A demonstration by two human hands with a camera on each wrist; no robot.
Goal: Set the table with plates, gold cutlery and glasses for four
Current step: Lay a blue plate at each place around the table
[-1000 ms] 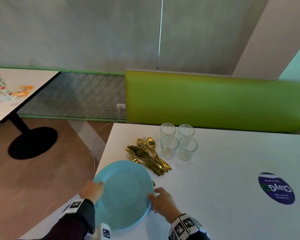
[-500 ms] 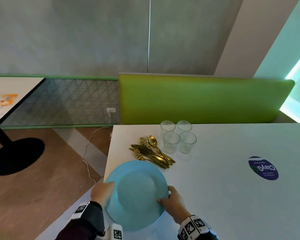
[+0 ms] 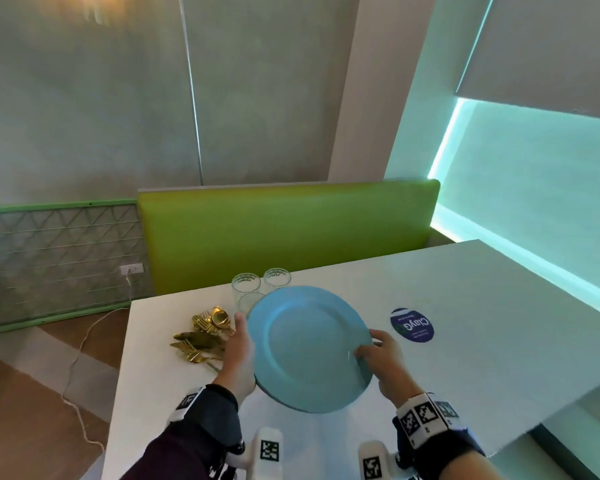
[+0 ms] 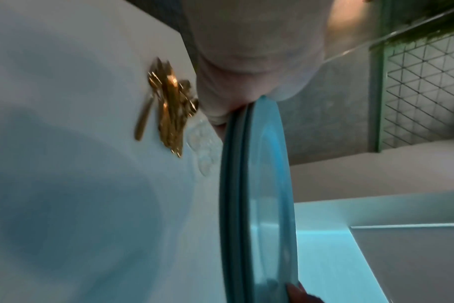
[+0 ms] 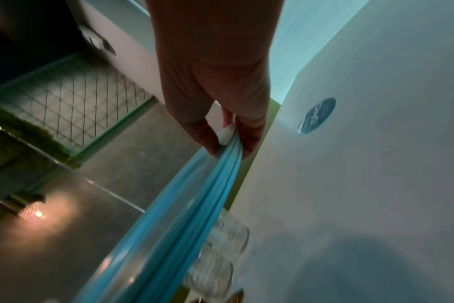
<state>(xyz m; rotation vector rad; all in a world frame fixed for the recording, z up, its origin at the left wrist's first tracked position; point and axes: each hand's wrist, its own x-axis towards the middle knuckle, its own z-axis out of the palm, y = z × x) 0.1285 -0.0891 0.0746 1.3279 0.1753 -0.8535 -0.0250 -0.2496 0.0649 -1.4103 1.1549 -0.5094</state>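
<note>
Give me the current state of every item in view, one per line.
Blue plates: stacked, lifted off the table, tilted, held at both edges.
Left hand: grips the stack's left edge.
Right hand: pinches the right edge.
Gold cutlery: piled on table.
Glasses: upright, clustered.

Head cam looks down and fwd from above over the white table [image 3: 465, 306]. Both wrist cams sit v. close, edge-on along the stacked blue plates [image 4: 246, 184], sharing glasses [image 5: 220, 246] and tabletop w/ head view.
</note>
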